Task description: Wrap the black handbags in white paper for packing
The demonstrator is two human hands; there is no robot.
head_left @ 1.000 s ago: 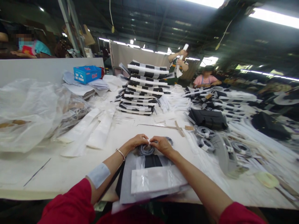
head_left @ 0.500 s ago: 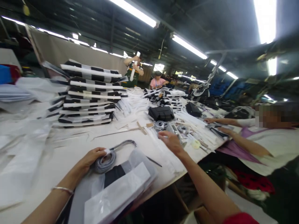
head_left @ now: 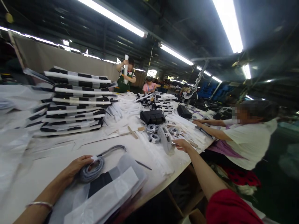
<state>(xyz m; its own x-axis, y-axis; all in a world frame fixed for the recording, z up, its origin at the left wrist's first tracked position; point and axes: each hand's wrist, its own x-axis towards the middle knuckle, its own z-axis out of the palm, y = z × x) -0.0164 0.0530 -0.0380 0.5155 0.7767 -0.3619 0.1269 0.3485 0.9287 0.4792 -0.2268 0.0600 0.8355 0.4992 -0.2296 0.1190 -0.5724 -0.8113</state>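
Observation:
My left hand (head_left: 74,166) is closed on a coiled grey strap (head_left: 91,170), thumb pressed on a small white tag at its top, with one loose end curving away over the white table (head_left: 46,168). The coil rests on a clear plastic bag (head_left: 109,189) that holds a black item. My right hand (head_left: 183,145) is stretched out to the right, fingers extended, and touches the rear of a grey tape dispenser (head_left: 166,140). It holds nothing.
A tall stack of black-and-white striped pieces (head_left: 74,102) stands at the back left. More grey coils (head_left: 152,133) and a black bag (head_left: 153,116) lie mid-table. A co-worker in a white shirt (head_left: 247,140) works at the right edge; two more people stand at the far end.
My right hand let go of the coil and reached right to the tape dispenser. My left hand kept the coil. The view swung to the right.

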